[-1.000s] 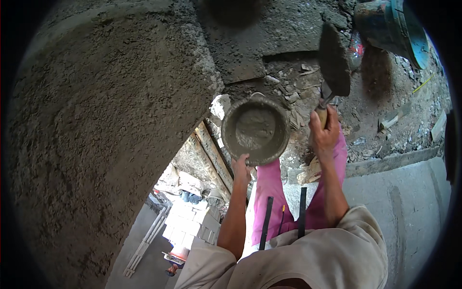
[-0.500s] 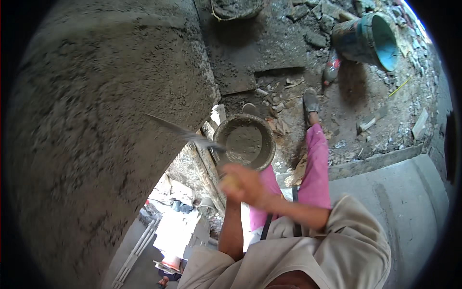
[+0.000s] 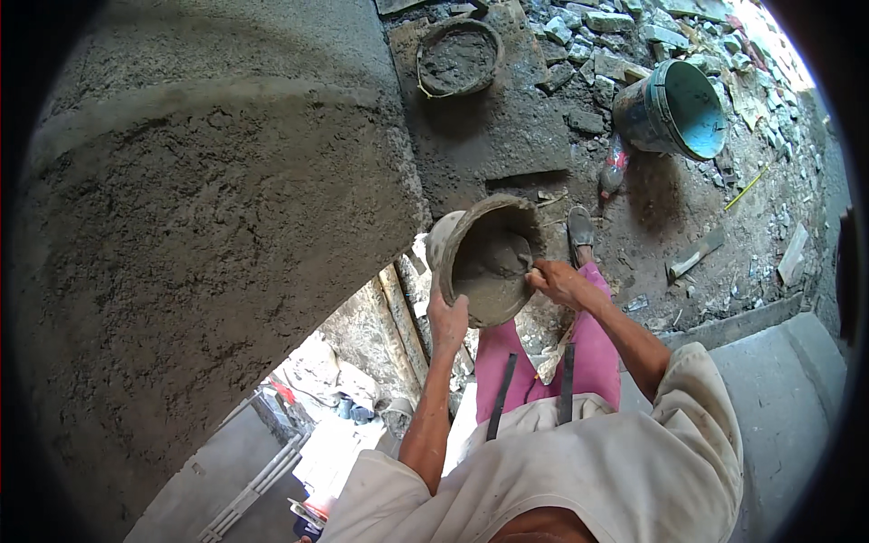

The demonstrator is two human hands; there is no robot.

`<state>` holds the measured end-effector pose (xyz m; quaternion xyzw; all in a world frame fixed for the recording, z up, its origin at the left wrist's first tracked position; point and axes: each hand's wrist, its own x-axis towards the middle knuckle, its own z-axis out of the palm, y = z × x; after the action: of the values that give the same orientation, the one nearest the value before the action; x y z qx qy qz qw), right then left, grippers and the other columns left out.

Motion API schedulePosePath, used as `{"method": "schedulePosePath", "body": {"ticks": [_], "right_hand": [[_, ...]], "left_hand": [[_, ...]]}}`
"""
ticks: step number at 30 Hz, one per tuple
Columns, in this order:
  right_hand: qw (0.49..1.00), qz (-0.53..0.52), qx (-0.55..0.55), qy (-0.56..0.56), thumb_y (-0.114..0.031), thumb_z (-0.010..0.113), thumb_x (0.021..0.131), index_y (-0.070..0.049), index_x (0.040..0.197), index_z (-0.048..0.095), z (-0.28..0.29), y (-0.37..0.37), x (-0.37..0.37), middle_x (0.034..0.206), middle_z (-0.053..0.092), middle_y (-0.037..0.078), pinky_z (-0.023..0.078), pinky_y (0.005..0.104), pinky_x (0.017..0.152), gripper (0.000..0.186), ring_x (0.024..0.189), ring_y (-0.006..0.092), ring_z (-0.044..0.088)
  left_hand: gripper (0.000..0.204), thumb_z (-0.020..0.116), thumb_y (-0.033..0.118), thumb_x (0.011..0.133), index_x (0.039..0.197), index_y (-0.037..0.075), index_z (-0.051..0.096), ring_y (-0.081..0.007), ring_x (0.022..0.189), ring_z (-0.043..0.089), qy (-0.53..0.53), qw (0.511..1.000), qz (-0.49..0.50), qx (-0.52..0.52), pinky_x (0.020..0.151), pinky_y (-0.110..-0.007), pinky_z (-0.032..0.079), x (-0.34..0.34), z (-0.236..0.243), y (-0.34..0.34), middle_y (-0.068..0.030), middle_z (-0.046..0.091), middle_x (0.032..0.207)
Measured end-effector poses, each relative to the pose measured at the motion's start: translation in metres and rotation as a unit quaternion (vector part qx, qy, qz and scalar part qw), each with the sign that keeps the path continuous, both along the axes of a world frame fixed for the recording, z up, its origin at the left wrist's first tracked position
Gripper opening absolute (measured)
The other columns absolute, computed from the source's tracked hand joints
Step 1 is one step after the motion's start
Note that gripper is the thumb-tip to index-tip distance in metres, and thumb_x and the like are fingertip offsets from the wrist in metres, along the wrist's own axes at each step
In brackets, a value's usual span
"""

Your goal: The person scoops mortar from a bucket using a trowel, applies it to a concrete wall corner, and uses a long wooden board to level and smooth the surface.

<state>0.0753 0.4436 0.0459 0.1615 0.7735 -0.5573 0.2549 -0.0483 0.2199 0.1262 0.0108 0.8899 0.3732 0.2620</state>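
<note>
My left hand (image 3: 448,323) grips the near left rim of a mortar-caked bucket (image 3: 443,242) and holds it tilted in front of my legs. Wet grey mortar (image 3: 489,291) lies inside. At the right side of the bucket's mouth, my right hand (image 3: 563,283) is closed round the handle of a trowel (image 3: 519,257). The trowel's blade dips into the bucket, partly coated or covered by mortar, and most of the handle is hidden by my fingers. To my left rises a wall (image 3: 226,208) with a rough, damp mortar coat.
Farther off stands a second bucket of mortar (image 3: 418,71). A blue-lined pail (image 3: 647,113) lies tipped beside a plastic bottle (image 3: 614,167). Broken rubble (image 3: 597,54) covers the far ground. Wooden poles (image 3: 401,312) stand below the wall's edge; a grey slab (image 3: 778,389) is at right.
The trowel has moved from beside the wall into the bucket. My right hand has shifted right, and the bucket is now tilted with my left hand visible on its rim. The view has shifted.
</note>
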Motion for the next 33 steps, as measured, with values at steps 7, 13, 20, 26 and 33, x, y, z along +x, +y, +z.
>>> {"method": "schedulePosePath", "body": {"ticks": [7,13,20,26,33], "right_hand": [[0.949,-0.086,-0.266,-0.147,-0.037,0.051,0.098,-0.005,0.084,0.051,0.019,0.038,-0.013,0.066,0.047,0.000,0.040,0.0275,0.046,0.035,0.052,0.0091,0.049],[0.868,-0.371,-0.316,-0.096,-0.029,0.054,0.098,-0.005,0.106,0.057,0.019,0.033,-0.036,0.071,0.051,-0.001,0.042,0.0234,0.045,0.026,0.053,0.0075,0.051],[0.777,-0.619,0.069,0.086,-0.024,0.063,0.092,-0.005,0.117,0.057,-0.082,-0.030,-0.179,0.092,0.057,0.007,0.049,0.0308,0.062,0.032,0.075,0.0147,0.058],[0.866,-0.453,-0.100,0.186,-0.025,0.057,0.092,-0.007,0.099,0.053,0.031,-0.183,-0.384,0.089,0.058,0.011,0.049,0.0420,0.071,0.020,0.082,0.0273,0.059],[0.892,-0.283,-0.251,0.248,-0.038,0.067,0.086,-0.010,0.120,0.052,0.207,-0.142,-0.256,0.104,0.065,0.015,0.055,0.0389,0.078,0.046,0.089,0.0300,0.068]], "left_hand": [[0.040,0.062,-0.001,0.075,0.115,-0.001,0.053,-0.0208,0.092,0.064,-0.243,0.938,0.212,0.130,0.075,-0.035,0.058,-0.039,-0.059,0.010,-0.0120,0.063,0.097],[0.060,0.061,0.000,0.076,0.130,0.008,0.039,-0.0298,0.096,0.063,-0.322,0.845,0.386,0.183,0.075,-0.048,0.060,-0.030,-0.132,-0.023,-0.0157,0.054,0.117],[0.069,0.065,0.006,0.074,0.136,0.009,0.034,-0.0342,0.099,0.059,-0.295,0.819,0.491,0.036,0.074,-0.048,0.058,-0.016,-0.118,-0.101,-0.0179,0.047,0.124],[0.070,0.066,0.008,0.075,0.137,0.011,0.034,-0.0314,0.101,0.058,-0.293,0.850,0.435,-0.049,0.073,-0.045,0.057,-0.017,-0.096,-0.121,-0.0155,0.051,0.119],[0.060,0.063,0.011,0.077,0.133,0.004,0.041,-0.0240,0.093,0.061,-0.260,0.856,0.447,0.006,0.076,-0.034,0.053,0.000,-0.035,-0.123,-0.0130,0.054,0.118]]}}
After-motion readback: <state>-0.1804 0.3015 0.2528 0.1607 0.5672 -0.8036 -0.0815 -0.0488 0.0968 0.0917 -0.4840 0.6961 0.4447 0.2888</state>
